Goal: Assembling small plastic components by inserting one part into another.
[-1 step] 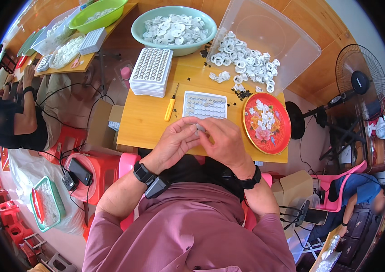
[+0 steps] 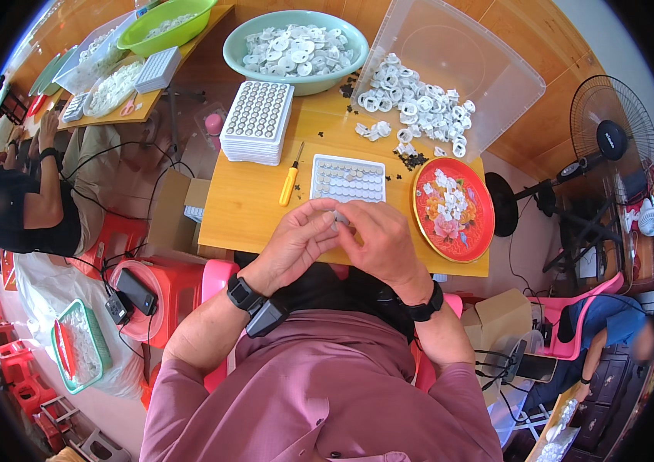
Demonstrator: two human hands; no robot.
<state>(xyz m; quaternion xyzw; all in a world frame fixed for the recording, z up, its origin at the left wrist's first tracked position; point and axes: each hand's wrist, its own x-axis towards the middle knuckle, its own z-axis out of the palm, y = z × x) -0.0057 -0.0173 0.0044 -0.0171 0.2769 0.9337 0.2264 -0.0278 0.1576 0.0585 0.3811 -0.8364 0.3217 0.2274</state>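
Note:
My left hand and my right hand meet over the table's near edge. Between their fingertips they pinch a small greyish round part, mostly covered by the fingers. Just beyond the hands lies a white tray with rows of small round pieces, some grey and some white. A screwdriver with a yellow handle rests left of the tray. To the right, a red round plate with a gold rim bears a heap of small white parts.
Trays in a stack stand at the table's back left, near a pale green basin of white parts. A clear plastic bin on its side spills white rings. Black bits lie nearby. A fan stands right; co-workers sit on both sides.

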